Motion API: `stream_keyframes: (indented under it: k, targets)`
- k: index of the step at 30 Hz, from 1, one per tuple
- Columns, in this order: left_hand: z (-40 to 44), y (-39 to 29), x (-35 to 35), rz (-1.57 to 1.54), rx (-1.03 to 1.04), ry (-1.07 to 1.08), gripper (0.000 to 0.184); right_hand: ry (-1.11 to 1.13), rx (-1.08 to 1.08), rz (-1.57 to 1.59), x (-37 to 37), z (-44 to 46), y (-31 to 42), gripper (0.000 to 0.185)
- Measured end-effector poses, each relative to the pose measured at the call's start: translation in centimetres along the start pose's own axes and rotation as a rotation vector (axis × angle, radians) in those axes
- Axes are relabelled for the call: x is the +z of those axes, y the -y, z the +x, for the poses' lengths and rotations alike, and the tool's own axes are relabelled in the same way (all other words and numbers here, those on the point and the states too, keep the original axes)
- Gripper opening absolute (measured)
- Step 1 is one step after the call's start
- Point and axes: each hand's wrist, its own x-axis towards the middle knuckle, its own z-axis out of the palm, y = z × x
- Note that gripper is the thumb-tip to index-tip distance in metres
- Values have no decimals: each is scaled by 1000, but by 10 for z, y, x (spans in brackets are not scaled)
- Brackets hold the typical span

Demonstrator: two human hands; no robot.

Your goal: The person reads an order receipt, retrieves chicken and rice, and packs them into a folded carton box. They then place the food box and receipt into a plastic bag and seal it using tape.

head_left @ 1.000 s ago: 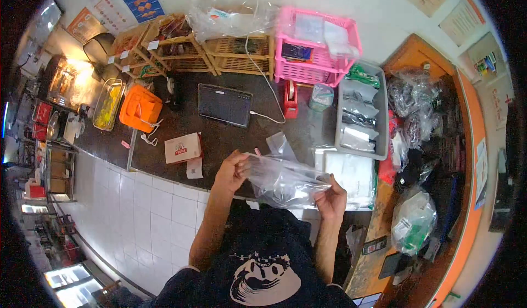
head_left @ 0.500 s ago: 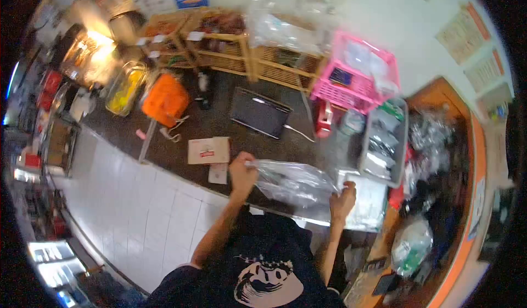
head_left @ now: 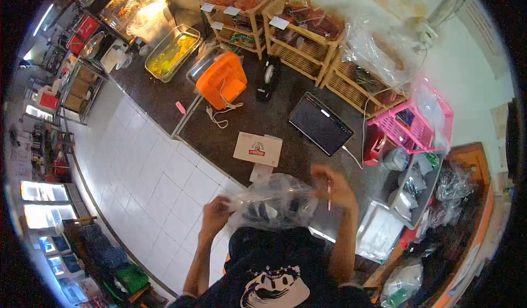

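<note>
A clear plastic bag (head_left: 272, 201) is stretched between my hands, just over the counter's front edge. My left hand (head_left: 216, 213) has its fingers closed on the bag's left end. At the bag's right end is my right hand (head_left: 334, 186), blurred by motion, with its fingers partly bent; whether it grips the bag cannot be made out. A thin reddish strip shows beside that hand. Just beyond the bag lies a flat cardboard box (head_left: 258, 150) with a red logo, and a slip of paper (head_left: 261, 172) sticks out below it.
On the dark counter (head_left: 285, 121) are a black tablet (head_left: 320, 123) with a white cable, an orange container (head_left: 222, 81), a tray of yellow food (head_left: 174, 52) and a red tape dispenser (head_left: 375, 146). Wicker racks and a pink basket (head_left: 411, 122) stand behind. White packets (head_left: 379, 231) lie at right.
The view has turned toward the left, so the counter items appear further right. The bag is drawn closer to my body, and my right hand has risen from its right end.
</note>
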Motion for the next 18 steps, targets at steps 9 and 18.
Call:
stream_keyframes:
  k: [9,18]
  targets:
    - [-78,-27,-96,-101,-77,-402,12,352,-45,-1021,184,207,-76,133]
    - [2,-63,-15,-298,91,-95,14,-266,4,-690,15,35,-15,127]
